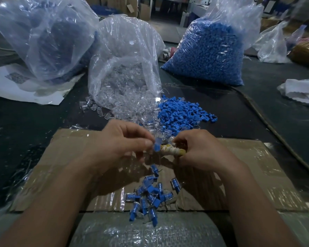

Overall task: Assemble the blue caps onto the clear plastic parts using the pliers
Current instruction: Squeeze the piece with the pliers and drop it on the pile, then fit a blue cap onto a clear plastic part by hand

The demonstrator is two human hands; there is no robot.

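We see a dark table [34,122] with a taped cardboard sheet [257,166] lying across its near side. At the back stand three plastic bags: a cloudy bag [43,36] on the left, a bag of clear plastic parts [125,68] in the middle with its mouth open toward us, and a bag of blue caps [207,50] on the right. Loose clear parts [132,111] and loose blue caps [182,113] lie side by side in front of the bags, touching where they meet. Nearer us, a heap of finished pieces [150,195] rests on the cardboard.

Above the cardboard, our right hand [200,150] curls round the tape-wrapped handles of the pliers [169,148]. Their long axis runs left to right, with the nose toward our left hand [121,145]. That hand pinches a blue cap [157,147] between thumb and fingertips, right at the pliers' nose. We cannot tell how the jaws stand.
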